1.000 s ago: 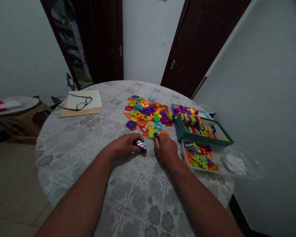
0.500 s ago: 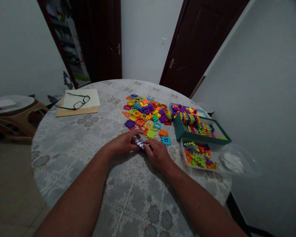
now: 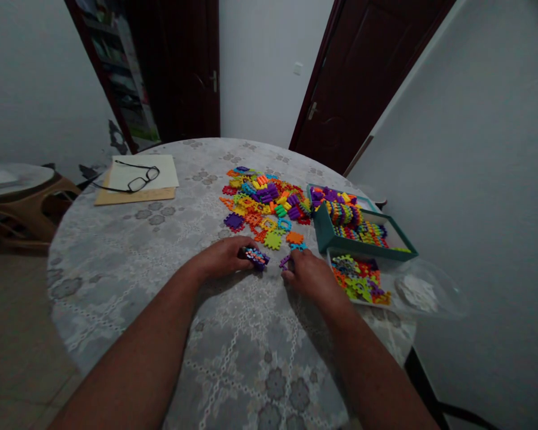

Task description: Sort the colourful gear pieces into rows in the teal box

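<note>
My left hand (image 3: 228, 258) is closed on a small stack of plastic building pieces (image 3: 256, 257), purple with mixed colours along its edge. To its right, my right hand (image 3: 311, 275) pinches a purple building piece (image 3: 285, 261); a gap separates it from the stack. Just past my right fingertips lies a blue square piece (image 3: 298, 246), partly covered by that hand. Nearby are an orange piece (image 3: 295, 237), a lime green piece (image 3: 272, 240) and a dark purple square piece (image 3: 234, 221). Beyond them spreads a loose pile of colourful pieces (image 3: 269, 194).
A green box (image 3: 325, 233) with rows of stacked pieces stands at the right, its teal lid (image 3: 367, 205) behind. In front is a clear plastic tub (image 3: 332, 263) of pieces, beside a clear bag (image 3: 448, 292). Glasses (image 3: 137, 184) rest on papers (image 3: 165, 170) at the left.
My right hand has moved right, away from the stack, with a purple piece in its fingers. My left hand has stayed near its place, and the stack now shows more fully.
</note>
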The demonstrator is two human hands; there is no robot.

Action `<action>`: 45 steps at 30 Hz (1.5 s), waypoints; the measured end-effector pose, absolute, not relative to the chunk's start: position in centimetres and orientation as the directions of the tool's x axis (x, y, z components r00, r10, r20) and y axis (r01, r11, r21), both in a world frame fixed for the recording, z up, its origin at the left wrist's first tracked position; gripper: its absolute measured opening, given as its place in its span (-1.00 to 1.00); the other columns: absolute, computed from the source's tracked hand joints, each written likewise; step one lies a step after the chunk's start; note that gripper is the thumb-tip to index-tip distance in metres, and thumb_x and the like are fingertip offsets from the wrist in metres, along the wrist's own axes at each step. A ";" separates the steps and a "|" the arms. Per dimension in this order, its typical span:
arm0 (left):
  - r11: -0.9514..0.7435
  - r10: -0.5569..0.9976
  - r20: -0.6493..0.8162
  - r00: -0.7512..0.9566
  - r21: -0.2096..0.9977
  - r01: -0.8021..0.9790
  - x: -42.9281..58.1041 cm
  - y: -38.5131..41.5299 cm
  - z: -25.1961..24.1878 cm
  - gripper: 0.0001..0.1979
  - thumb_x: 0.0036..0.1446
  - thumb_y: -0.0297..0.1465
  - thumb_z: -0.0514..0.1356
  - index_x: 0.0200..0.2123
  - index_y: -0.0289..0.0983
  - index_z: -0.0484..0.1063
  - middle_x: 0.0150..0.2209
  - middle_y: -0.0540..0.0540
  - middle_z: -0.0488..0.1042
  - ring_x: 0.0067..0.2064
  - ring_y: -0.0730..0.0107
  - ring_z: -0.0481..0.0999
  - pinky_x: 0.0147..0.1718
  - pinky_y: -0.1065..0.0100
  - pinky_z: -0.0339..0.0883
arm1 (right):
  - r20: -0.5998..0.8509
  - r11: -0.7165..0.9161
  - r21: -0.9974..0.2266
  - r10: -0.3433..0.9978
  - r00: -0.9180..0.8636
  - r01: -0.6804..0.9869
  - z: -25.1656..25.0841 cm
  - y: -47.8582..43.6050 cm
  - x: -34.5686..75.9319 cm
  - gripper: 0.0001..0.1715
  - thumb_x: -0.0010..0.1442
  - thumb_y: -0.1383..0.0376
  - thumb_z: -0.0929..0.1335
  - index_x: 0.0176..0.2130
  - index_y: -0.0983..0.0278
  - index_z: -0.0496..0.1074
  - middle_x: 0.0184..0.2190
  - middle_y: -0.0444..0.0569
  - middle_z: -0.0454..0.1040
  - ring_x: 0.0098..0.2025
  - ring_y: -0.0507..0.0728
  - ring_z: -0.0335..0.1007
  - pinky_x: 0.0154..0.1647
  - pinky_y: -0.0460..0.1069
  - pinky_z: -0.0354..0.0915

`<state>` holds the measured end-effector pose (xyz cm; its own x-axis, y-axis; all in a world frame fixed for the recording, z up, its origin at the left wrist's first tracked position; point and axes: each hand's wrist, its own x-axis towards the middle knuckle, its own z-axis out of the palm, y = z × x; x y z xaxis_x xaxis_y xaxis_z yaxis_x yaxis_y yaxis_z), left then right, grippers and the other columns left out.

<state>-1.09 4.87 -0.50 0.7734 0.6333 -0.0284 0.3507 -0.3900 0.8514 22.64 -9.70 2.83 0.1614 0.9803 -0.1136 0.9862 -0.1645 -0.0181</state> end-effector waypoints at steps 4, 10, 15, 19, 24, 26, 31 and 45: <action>-0.405 0.638 -0.001 0.770 0.851 0.336 -0.6 4.4 -0.4 -0.72 0.10 -0.42 0.41 -0.08 -0.16 0.67 -0.20 -0.08 0.69 -0.17 0.17 0.59 -0.10 0.23 0.36 | -0.102 -0.161 -0.043 0.983 0.155 0.986 2.4 -9.1 22.6 -0.64 0.46 0.21 0.41 0.16 0.32 0.52 0.10 0.30 0.60 0.02 0.33 0.61 -0.05 0.08 0.35; -0.422 0.601 0.019 0.799 0.857 0.297 0.3 3.4 -0.5 -0.78 0.16 -0.41 0.39 -0.10 -0.17 0.65 -0.19 -0.09 0.69 -0.14 0.16 0.58 -0.10 0.23 0.36 | -0.045 -0.201 -0.180 0.980 0.196 0.963 2.3 -8.1 22.2 -0.73 0.49 0.38 0.28 0.04 0.31 0.56 -0.02 0.20 0.69 0.00 0.27 0.61 -0.05 0.04 0.30; -0.511 0.610 0.092 0.787 0.804 0.303 0.9 3.1 -0.6 -0.77 0.17 -0.38 0.39 -0.08 -0.15 0.64 -0.11 -0.11 0.68 -0.09 0.13 0.60 -0.04 0.20 0.38 | 0.070 -0.016 -0.393 0.996 0.047 0.919 1.3 -7.7 22.3 -0.69 0.52 0.38 0.28 0.13 0.29 0.54 0.08 0.15 0.67 0.08 0.22 0.58 0.11 0.01 0.33; -0.502 0.643 0.103 0.759 0.805 0.316 0.9 3.3 -0.9 -0.65 0.13 -0.40 0.36 0.02 -0.17 0.61 -0.05 -0.13 0.69 -0.04 0.12 0.62 -0.02 0.20 0.42 | 0.160 0.172 -0.521 0.982 -0.102 0.836 0.3 -7.5 22.6 -0.64 0.49 0.39 0.28 0.15 0.28 0.56 0.09 0.14 0.67 0.10 0.23 0.57 0.21 0.06 0.36; -0.453 0.672 0.078 0.736 0.830 0.325 0.5 3.9 -1.6 -0.38 0.14 -0.34 0.36 0.29 -0.20 0.51 -0.06 -0.17 0.73 -0.08 0.07 0.68 -0.04 0.17 0.49 | 0.186 0.218 -0.580 0.974 -0.133 0.785 0.4 -7.6 22.2 -0.57 0.50 0.39 0.25 0.22 0.27 0.56 0.11 0.14 0.67 0.12 0.24 0.57 0.23 0.10 0.39; -0.459 0.680 0.081 0.728 0.822 0.337 0.5 4.1 -1.8 -0.29 0.14 -0.30 0.37 0.38 -0.21 0.47 -0.05 -0.19 0.75 -0.10 0.04 0.70 -0.03 0.13 0.52 | 0.177 0.208 -0.593 0.976 -0.126 0.778 0.5 -7.6 21.7 -0.60 0.53 0.30 0.30 0.25 0.27 0.53 0.15 0.16 0.65 0.15 0.25 0.57 0.25 0.11 0.39; -0.496 0.651 0.150 0.744 0.826 0.268 0.8 4.3 -2.3 -0.40 0.14 -0.25 0.40 0.27 -0.16 0.63 0.18 -0.24 0.71 0.18 -0.19 0.68 0.27 -0.06 0.44 | 0.200 0.160 -0.572 0.978 -0.053 0.804 -0.7 -7.4 20.4 -0.49 0.42 0.20 0.45 0.29 0.29 0.47 0.19 0.19 0.60 0.19 0.28 0.52 0.26 0.14 0.38; -0.226 0.711 -0.006 0.704 0.945 0.236 1.1 4.6 -2.1 -0.34 0.23 0.04 0.35 0.25 -0.23 0.54 0.08 -0.30 0.67 -0.21 0.15 0.66 -0.35 0.24 0.52 | 0.357 -0.088 -0.616 0.855 0.377 0.783 9.5 -8.8 29.7 -0.59 0.40 0.06 0.38 0.11 0.20 0.56 -0.11 0.00 0.67 -0.14 0.20 0.55 -0.08 0.02 0.38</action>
<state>1.07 4.61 -2.09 0.7036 0.7106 -0.0060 0.2361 -0.2259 0.9451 29.69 -8.79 9.46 0.3769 0.8547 0.3570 0.7830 -0.0881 -0.6158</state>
